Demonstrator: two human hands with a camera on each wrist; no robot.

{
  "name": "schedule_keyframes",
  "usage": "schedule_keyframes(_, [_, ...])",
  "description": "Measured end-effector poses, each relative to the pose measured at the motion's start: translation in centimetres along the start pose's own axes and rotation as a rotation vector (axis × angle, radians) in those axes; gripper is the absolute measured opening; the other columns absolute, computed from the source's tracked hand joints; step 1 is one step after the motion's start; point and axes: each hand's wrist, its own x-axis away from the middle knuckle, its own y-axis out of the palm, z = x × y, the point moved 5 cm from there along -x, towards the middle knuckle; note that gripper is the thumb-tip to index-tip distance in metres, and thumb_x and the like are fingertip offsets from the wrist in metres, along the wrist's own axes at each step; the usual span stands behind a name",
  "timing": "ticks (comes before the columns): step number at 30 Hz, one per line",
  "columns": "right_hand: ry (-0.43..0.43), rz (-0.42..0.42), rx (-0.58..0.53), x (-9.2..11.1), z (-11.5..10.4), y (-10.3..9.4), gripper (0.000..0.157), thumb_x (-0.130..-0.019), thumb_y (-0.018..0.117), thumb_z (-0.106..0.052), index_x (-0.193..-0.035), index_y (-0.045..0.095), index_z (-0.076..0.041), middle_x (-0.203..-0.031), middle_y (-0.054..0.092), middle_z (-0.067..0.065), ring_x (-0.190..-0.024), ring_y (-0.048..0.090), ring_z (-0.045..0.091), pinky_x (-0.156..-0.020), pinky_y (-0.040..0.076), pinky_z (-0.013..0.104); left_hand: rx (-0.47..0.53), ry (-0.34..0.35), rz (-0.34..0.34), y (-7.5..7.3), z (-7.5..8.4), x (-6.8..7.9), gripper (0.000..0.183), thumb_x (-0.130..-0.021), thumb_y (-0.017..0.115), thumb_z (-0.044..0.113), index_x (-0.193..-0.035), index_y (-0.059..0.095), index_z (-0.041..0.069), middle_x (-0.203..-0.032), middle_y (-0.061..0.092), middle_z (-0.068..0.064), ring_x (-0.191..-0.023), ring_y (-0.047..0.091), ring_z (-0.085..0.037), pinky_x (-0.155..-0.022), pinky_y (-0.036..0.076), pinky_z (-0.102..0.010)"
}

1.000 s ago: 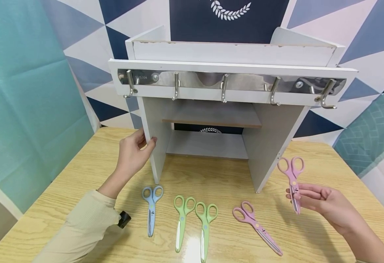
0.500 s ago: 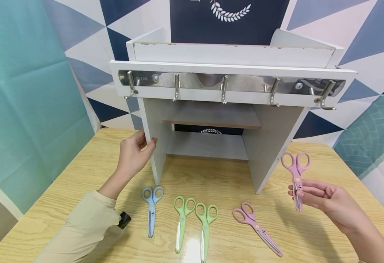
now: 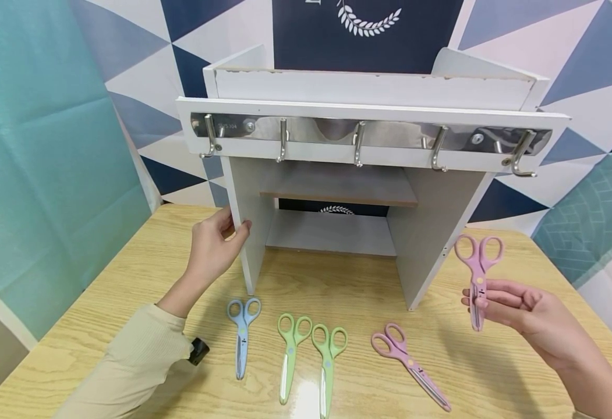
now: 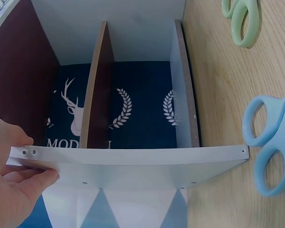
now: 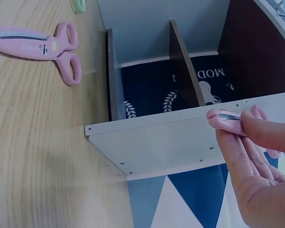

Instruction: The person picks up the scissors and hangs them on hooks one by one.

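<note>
Person at a table with a white shelf [image 3: 374,93] and scissors. At left of centre, the left hand [image 3: 211,244] pinches the front edge of the shelf's left panel [image 3: 253,201], thumb and fingers parted only by the board; this grip is unchanged over the last second. At right, the right hand [image 3: 538,317] pinches the blades of one pair of pink scissors [image 3: 477,279], thumb against fingers, loops uppermost. This pair has shifted slightly up and rightward in the frame, which suggests that it is being carried and the work is midway. Surroundings, again from the left: blue scissors [image 3: 241,334], two green scissors [image 3: 290,349] [image 3: 326,355] and a second pink pair [image 3: 410,362], lying slantwise, occupy the lower part of the frame on the wooden table [image 3: 347,302]. Five metal hooks span the upper frame, the rightmost hook [image 3: 523,154] above the raised pair. The right panel [image 3: 442,233] appears just beside its loops and could obstruct leftward movement; whether they touch cannot be told.
</note>
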Motion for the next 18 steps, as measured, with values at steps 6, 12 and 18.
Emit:
schedule_keyframes(6, [-0.03, 0.008, 0.007, -0.1, -0.5, 0.0, 0.045, -0.093, 0.042, 0.017, -0.118, 0.065, -0.012, -0.107, 0.075, 0.003, -0.1, 0.071, 0.011, -0.089, 0.05, 0.009, -0.011, -0.001, 0.003, 0.0, -0.1, 0.0, 0.03, -0.089, 0.059, 0.003, -0.117, 0.063, -0.007, -0.111, 0.069, -0.025, -0.106, 0.068, -0.033, -0.091, 0.056, -0.041])
schedule_keyframes(12, [-0.044, 0.012, -0.004, -0.1, -1.0, 0.1, 0.045, -0.092, 0.042, 0.017, -0.119, 0.065, -0.011, -0.108, 0.075, 0.002, -0.101, 0.071, 0.012, -0.089, 0.05, 0.009, -0.017, -0.006, 0.001, 0.0, 0.0, 0.0, 0.03, -0.088, 0.06, 0.003, -0.116, 0.063, -0.007, -0.111, 0.069, -0.025, -0.106, 0.068, -0.033, -0.091, 0.056, -0.041])
schedule_keyframes(18, [-0.027, 0.047, 0.04, -0.2, -1.4, 0.3, 0.044, -0.092, 0.043, 0.017, -0.117, 0.066, -0.011, -0.106, 0.075, 0.001, -0.1, 0.071, 0.01, -0.087, 0.049, 0.008, -0.014, -0.01, 0.002, 0.0, -0.1, 0.0, 0.03, -0.088, 0.06, 0.003, -0.116, 0.064, -0.007, -0.11, 0.07, -0.025, -0.106, 0.068, -0.033, -0.091, 0.056, -0.041])
